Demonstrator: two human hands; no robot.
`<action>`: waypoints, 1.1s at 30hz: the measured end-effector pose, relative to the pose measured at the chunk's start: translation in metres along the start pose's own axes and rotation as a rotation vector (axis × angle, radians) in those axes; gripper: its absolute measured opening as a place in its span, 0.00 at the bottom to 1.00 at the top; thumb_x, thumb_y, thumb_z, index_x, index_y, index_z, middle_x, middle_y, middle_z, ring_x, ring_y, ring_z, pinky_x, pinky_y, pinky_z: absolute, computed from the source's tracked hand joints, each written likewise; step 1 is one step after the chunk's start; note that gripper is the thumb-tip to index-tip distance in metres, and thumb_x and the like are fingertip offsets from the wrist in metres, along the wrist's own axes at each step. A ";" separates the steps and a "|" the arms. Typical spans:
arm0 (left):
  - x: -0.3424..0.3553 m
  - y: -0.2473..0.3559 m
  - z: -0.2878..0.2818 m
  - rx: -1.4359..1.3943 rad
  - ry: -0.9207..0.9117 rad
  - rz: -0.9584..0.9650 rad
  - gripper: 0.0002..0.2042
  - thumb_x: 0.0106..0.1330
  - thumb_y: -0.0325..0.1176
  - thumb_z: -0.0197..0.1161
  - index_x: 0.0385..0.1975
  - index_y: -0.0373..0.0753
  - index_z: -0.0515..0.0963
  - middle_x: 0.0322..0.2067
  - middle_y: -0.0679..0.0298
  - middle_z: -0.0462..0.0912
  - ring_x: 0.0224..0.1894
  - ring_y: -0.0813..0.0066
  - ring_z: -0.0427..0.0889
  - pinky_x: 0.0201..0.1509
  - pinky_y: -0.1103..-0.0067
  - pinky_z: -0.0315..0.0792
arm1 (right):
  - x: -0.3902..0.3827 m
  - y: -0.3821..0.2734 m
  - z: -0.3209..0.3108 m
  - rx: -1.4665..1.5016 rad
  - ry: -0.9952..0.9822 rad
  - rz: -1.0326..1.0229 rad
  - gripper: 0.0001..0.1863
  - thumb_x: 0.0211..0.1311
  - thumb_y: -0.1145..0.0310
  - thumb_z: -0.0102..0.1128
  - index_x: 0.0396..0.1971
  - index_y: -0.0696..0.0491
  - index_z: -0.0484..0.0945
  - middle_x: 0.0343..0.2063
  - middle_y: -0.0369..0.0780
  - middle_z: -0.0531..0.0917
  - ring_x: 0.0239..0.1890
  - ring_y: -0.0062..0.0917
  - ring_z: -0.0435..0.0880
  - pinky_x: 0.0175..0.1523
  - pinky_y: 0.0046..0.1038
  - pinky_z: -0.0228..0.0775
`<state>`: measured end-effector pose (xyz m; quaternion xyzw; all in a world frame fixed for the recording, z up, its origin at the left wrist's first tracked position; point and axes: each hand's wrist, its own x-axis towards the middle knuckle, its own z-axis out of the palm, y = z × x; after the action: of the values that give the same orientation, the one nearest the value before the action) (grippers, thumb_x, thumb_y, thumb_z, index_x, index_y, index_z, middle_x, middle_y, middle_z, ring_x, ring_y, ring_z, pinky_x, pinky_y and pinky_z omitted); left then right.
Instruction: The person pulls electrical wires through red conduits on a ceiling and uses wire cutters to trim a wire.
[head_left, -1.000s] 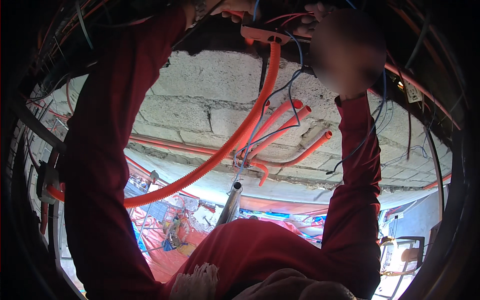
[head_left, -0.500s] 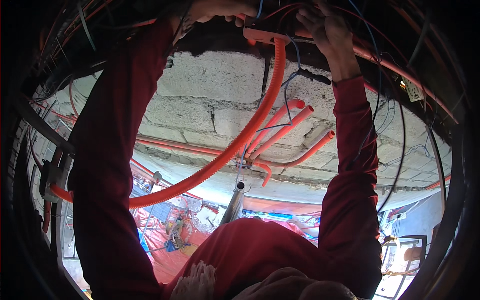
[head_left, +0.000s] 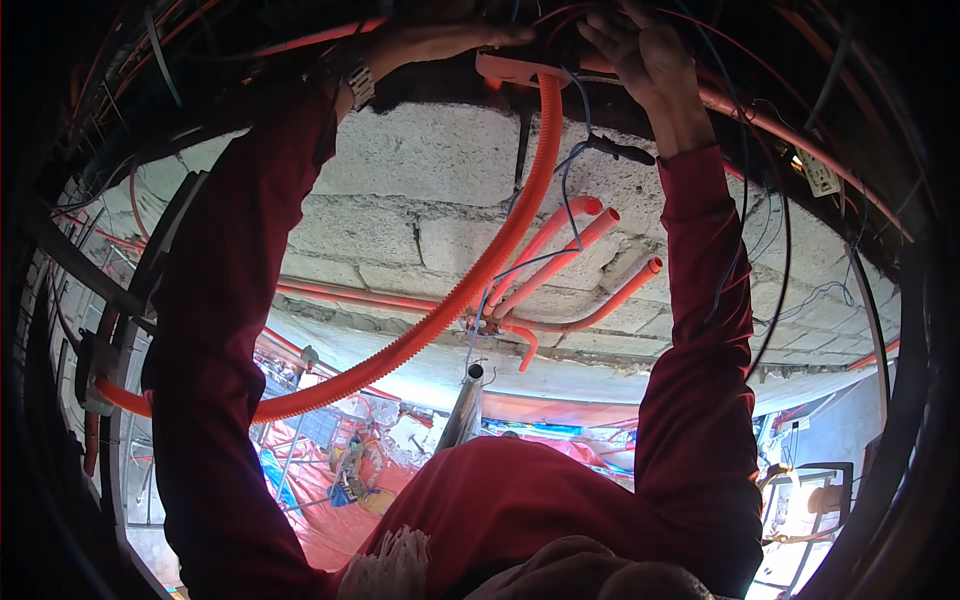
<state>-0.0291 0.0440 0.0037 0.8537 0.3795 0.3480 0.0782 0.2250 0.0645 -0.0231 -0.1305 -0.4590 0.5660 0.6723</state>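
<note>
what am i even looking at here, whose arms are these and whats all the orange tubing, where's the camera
The picture comes from a wide fisheye camera worn on a person's head, so straight edges bend near the rim. There is no machine here: both arms, in red sleeves, are the person's own, raised overhead.

The left hand reaches to the top end of a long ribbed orange conduit, near a pale orange fitting. The right hand is up among thin wires; what its fingers grip is too dark to tell.

Behind the arms is a rough grey block wall. Several shorter orange conduit ends stick out from it, with blue wire trailing from above. A metal tube stands lower down.
</note>
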 end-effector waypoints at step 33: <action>0.018 0.018 -0.021 0.158 -0.154 -0.036 0.17 0.73 0.41 0.59 0.38 0.29 0.79 0.24 0.56 0.83 0.29 0.68 0.85 0.33 0.70 0.78 | -0.070 0.026 0.031 -1.722 -0.437 -1.116 0.14 0.72 0.51 0.59 0.49 0.38 0.86 0.45 0.28 0.87 0.51 0.28 0.84 0.57 0.32 0.73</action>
<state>-0.0239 0.0416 0.0360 0.8745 0.4137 0.2490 0.0456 0.1891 0.0006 -0.0576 -0.2296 -0.8131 -0.3309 0.4202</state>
